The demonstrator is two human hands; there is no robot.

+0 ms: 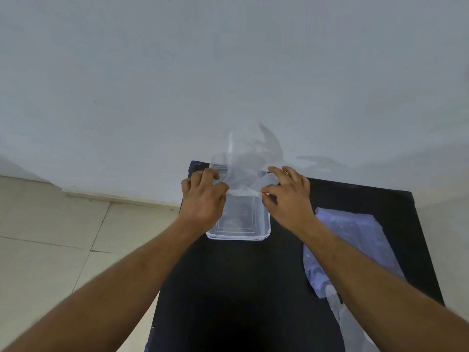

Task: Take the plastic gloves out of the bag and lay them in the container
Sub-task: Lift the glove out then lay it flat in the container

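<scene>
We saw both bare hands raised over the far end of a black rectangular table (241, 275) that stood against a pale blue-grey wall (228, 59). The left hand (204, 196) and the right hand (289, 196) each pinched one end of the cuff edge of a thin, clear plastic glove (245, 171), stretching that edge taut between thumb and forefinger. The rest of the glove flared upward and away from the hands, its blurred film (hard to make out finger shapes) showing against the wall.

Directly beneath the hands lay a clear, shallow rectangular plastic container (241, 224) with rounded corners, resting flat on the table near its far left side. We could not tell whether the glove touched it.

To the right, partly under the right forearm, lay a crumpled translucent bluish plastic bag (360, 237), well apart from the container. Beige floor tiles (50, 237) showed left of the table.
</scene>
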